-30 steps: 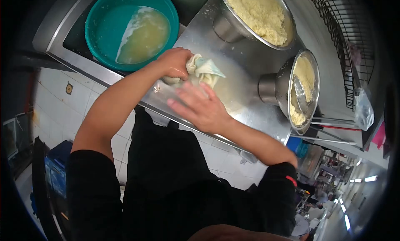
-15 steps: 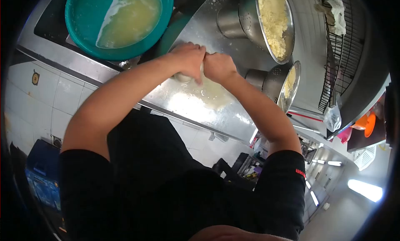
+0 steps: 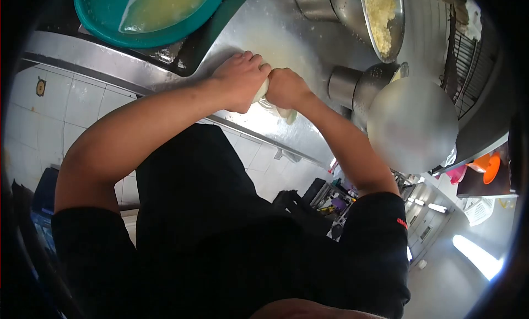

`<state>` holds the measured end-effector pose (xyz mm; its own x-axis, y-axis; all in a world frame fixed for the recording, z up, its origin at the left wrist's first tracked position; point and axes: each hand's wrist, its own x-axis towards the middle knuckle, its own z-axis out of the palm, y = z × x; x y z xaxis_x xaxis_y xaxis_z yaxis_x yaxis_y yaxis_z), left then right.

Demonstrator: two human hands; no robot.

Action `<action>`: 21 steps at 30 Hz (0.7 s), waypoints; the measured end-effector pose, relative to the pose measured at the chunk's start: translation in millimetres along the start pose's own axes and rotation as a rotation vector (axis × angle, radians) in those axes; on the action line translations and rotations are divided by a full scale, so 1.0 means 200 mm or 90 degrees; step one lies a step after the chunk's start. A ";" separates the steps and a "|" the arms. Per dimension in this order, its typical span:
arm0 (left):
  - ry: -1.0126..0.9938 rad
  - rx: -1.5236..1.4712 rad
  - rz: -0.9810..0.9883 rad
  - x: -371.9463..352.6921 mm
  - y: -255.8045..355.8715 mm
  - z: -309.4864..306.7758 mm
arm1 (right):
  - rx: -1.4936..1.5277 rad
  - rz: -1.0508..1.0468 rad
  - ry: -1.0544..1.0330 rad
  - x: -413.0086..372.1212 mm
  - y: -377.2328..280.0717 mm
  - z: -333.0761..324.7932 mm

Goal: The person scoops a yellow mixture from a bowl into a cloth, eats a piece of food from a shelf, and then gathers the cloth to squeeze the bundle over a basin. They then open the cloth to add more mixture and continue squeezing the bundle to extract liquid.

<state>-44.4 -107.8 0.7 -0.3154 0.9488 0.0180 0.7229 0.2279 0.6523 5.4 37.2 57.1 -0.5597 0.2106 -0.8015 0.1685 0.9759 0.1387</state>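
Note:
My left hand (image 3: 241, 81) and my right hand (image 3: 287, 88) are side by side over the metal counter, both closed. Between them they grip a wet, whitish bundle (image 3: 261, 91) that looks like bunched cloth. The rounded part of it shows under my left palm, and a loose end (image 3: 290, 118) hangs out below my right hand. Most of the bundle is hidden by my fingers, so its contents cannot be seen. Cloudy liquid (image 3: 275, 41) wets the counter around my hands.
A teal basin (image 3: 184, 37) of cloudy yellowish liquid stands at upper left. At upper right, a perforated metal bowl (image 3: 343, 13) holds pale yellow crumbly food. A second perforated bowl (image 3: 370, 94) is partly covered by a blurred round patch. The counter's front edge (image 3: 242, 129) runs below my hands.
The view has shifted, so the basin and bowls sit higher in it. My hands remain closed on the bundle, and its loose end now shows below my right hand. A blurred round patch has appeared at right.

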 end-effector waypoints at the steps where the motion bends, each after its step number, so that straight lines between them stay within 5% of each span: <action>1: 0.014 -0.002 0.014 -0.02 0.02 0.01 | 0.051 -0.017 -0.017 0.00 0.02 0.04; 14: 0.086 -0.011 0.070 -0.19 0.06 0.12 | 0.800 -0.141 -0.245 0.01 0.09 0.36; 21: 0.185 -0.033 0.071 -0.17 0.03 0.13 | 0.980 -0.207 -0.334 0.04 0.08 0.42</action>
<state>-13.0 -132.8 -15.5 -0.4035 0.8634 0.3028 0.7329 0.1069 0.6719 71.3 49.8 5.1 -0.4672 -0.3298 -0.8204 0.8779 -0.0631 -0.4746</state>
